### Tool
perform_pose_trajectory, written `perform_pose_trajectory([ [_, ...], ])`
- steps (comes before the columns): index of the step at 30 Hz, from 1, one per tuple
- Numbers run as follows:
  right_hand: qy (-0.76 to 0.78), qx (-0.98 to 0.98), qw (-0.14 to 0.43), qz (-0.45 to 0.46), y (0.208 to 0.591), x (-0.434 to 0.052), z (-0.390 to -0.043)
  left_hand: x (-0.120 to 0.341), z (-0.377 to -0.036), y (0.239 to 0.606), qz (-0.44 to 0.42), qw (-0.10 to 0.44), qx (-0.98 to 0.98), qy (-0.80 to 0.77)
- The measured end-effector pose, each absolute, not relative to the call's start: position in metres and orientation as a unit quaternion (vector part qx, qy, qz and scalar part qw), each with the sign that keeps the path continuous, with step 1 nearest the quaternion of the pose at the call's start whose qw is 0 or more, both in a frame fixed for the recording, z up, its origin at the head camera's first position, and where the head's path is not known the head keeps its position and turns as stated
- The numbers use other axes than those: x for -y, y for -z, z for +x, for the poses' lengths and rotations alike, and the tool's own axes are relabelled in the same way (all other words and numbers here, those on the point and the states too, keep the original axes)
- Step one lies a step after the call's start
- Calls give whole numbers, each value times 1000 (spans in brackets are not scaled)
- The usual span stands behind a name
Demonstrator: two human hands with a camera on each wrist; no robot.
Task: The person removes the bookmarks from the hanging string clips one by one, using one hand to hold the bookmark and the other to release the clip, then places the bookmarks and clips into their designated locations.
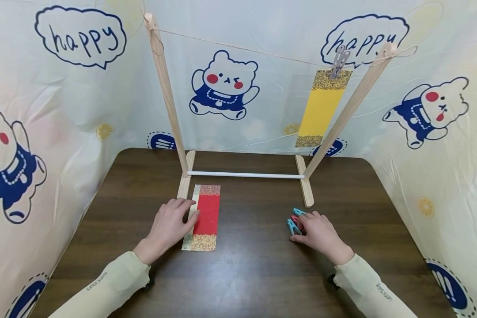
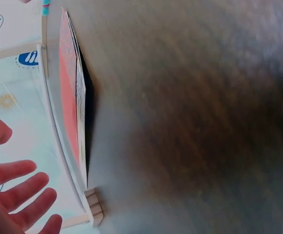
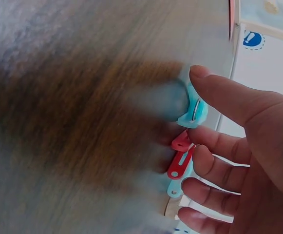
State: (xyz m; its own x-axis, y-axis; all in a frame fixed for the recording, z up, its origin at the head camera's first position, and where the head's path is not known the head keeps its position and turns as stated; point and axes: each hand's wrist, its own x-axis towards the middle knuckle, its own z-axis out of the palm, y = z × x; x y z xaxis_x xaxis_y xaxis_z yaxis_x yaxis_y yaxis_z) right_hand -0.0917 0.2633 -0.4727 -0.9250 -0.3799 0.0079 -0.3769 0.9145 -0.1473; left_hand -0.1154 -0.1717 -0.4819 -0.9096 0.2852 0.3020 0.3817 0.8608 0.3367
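Observation:
A red paper strip (image 1: 208, 216) with patterned ends lies flat on the dark wooden table (image 1: 254, 265), in front of the rack's left foot. My left hand (image 1: 184, 212) rests beside it, straight fingertips touching its left edge; the left wrist view shows the fingers (image 2: 22, 192) spread and the strip (image 2: 69, 83) edge-on. My right hand (image 1: 304, 223) lies over a small heap of clothes pegs: two teal pegs (image 1: 292, 227) and a red peg (image 1: 294, 218). In the right wrist view the thumb touches a teal peg (image 3: 192, 109), and the fingers lie by the red peg (image 3: 180, 163).
A wooden rack (image 1: 168, 97) with a white crossbar (image 1: 246, 175) stands at the table's back. A string (image 1: 262, 53) runs between its posts. A yellow paper strip (image 1: 321, 110) hangs from it near the right post, held by a grey clip (image 1: 339, 61). Cartoon-printed sheets surround the table.

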Motion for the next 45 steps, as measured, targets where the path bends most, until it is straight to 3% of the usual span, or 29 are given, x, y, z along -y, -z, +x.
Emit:
perform_pose_trajectory([
  [16, 88, -976, -29, -199, 468, -262, -93, 173, -116, 475, -192, 147, 960, 145],
  [45, 126, -969, -100, -190, 377, -270, -100, 130, -127, 430, -217, 193, 940, 178],
])
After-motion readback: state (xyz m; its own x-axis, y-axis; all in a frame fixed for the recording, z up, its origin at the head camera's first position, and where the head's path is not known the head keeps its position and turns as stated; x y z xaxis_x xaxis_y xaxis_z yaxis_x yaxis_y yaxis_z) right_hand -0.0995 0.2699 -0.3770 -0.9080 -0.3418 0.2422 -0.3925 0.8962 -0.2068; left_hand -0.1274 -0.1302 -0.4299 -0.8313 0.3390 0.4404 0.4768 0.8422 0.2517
